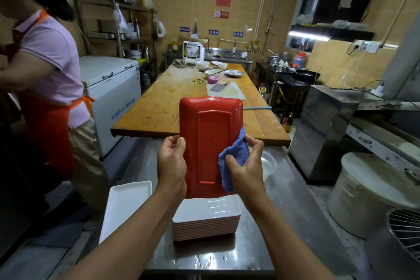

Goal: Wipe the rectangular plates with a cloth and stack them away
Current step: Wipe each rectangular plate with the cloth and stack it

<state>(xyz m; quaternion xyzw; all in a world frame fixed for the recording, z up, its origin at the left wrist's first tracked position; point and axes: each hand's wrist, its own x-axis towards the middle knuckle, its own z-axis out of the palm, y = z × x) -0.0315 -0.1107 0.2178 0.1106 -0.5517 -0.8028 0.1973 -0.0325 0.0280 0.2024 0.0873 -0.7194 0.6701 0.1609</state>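
A red rectangular plate (pixel 210 143) stands upright, underside toward the camera, above a stack of plates (pixel 205 225) on the steel table (pixel 295 207), hiding the stack's far end. The left hand (pixel 171 163) grips its left edge; the right hand (pixel 246 166) clamps a blue cloth (pixel 234 157) on its right edge, fingertips hidden behind.

I hold a red rectangular plate (pixel 210 143) upright, its underside facing me, above a stack of plates (pixel 205 223) on the steel counter (pixel 284 223). My left hand (pixel 171 161) grips its left edge; my right hand (pixel 246 166) presses a blue cloth (pixel 234 157) against its right edge. A single white plate (pixel 125 207) lies left of the stack (a person in a red apron (pixel 45 129) stands beyond it).
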